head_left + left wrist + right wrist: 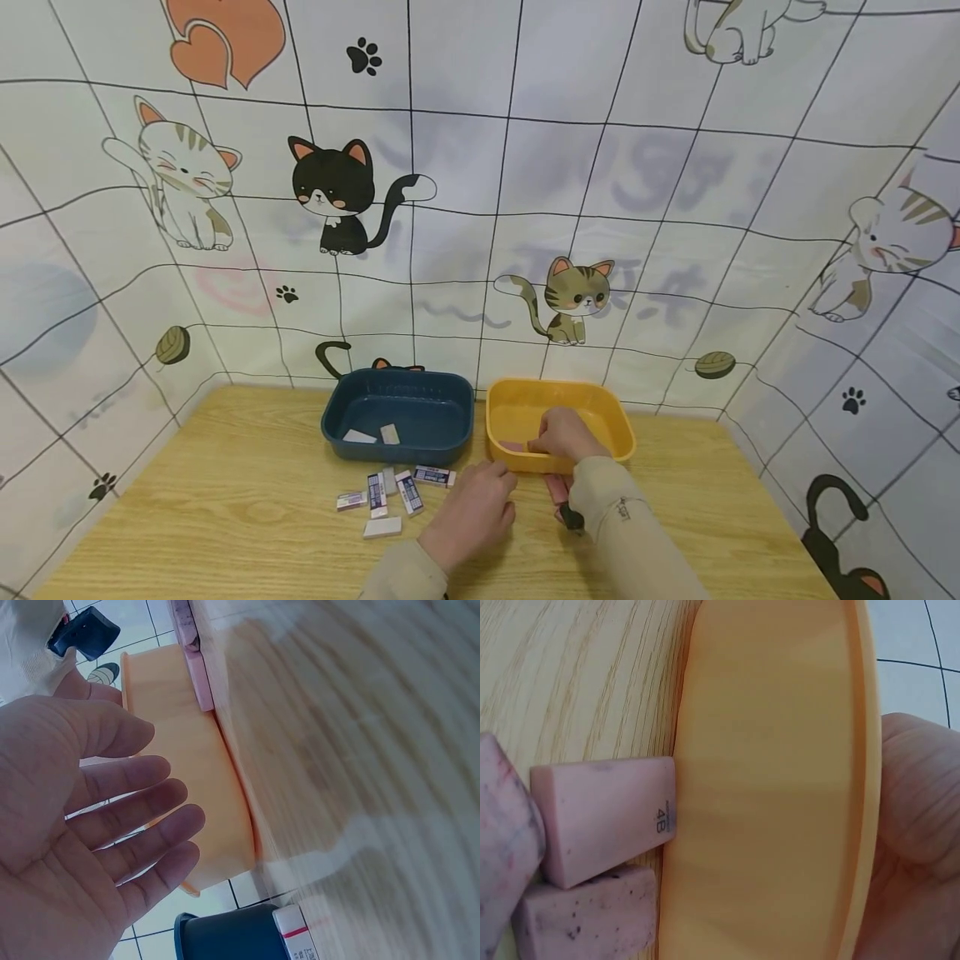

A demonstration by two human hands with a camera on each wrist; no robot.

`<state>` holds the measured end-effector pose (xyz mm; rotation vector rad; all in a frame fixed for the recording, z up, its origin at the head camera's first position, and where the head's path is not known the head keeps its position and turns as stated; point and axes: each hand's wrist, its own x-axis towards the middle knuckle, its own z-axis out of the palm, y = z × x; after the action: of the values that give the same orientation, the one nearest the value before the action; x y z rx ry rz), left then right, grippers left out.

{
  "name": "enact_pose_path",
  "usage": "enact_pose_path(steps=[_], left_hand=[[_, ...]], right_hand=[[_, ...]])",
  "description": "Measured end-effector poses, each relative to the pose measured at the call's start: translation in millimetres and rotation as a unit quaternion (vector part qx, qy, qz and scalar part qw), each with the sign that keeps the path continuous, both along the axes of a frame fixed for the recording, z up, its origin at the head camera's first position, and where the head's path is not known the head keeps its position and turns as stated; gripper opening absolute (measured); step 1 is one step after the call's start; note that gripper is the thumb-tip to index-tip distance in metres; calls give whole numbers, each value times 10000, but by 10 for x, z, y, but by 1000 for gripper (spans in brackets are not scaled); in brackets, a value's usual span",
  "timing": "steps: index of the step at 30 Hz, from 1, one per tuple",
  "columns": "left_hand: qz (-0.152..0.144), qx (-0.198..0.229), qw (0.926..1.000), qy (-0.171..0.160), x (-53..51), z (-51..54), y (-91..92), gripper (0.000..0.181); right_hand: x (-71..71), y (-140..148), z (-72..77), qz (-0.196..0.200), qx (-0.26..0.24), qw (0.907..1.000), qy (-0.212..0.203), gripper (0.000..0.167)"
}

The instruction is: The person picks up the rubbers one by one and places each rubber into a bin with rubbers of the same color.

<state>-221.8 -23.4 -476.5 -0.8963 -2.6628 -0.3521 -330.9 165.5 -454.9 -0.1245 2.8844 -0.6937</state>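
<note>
My right hand (567, 433) reaches over the front rim into the yellow bin (615, 417), fingers bent down near a pink eraser (512, 447) inside. The bin wall hides the fingertips in the right wrist view, so whether they pinch anything cannot be told. My left hand (97, 802) hovers over the table in front of the bins, fingers loosely spread and holding nothing. Just outside the yellow bin lie several pink erasers, one marked 4B (611, 814), beside a dark-spotted one (589, 915).
A dark blue bin (442, 454) stands left of the yellow one, with a white eraser (360, 437) and another pale one (390, 434) inside. Several sleeved erasers (377, 495) and a plain white block (382, 527) lie before it on the wooden table (247, 500). A cat-print sheet (450, 250) hangs behind.
</note>
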Motion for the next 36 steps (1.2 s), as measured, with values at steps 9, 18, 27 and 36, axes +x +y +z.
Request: enact_pose_path(steps=[9,18,27,36], left_hand=[[76,-41,9999,-92,0,23,-16,5],[96,22,9999,-51,2,31,-35,6],[109,33,9999,64,13,30,-62,6],[144,-10,9999,8,27,40,-89,9]], right_hand=[[-2,-48,24,-35,-81,9998,-151,25],[-29,-59,3,-220,-35,9992,-330,24],[-35,-43,-35,-175,63,9993,-323,25],[-37,-13,-41,-193,-86,9990,-393,25]])
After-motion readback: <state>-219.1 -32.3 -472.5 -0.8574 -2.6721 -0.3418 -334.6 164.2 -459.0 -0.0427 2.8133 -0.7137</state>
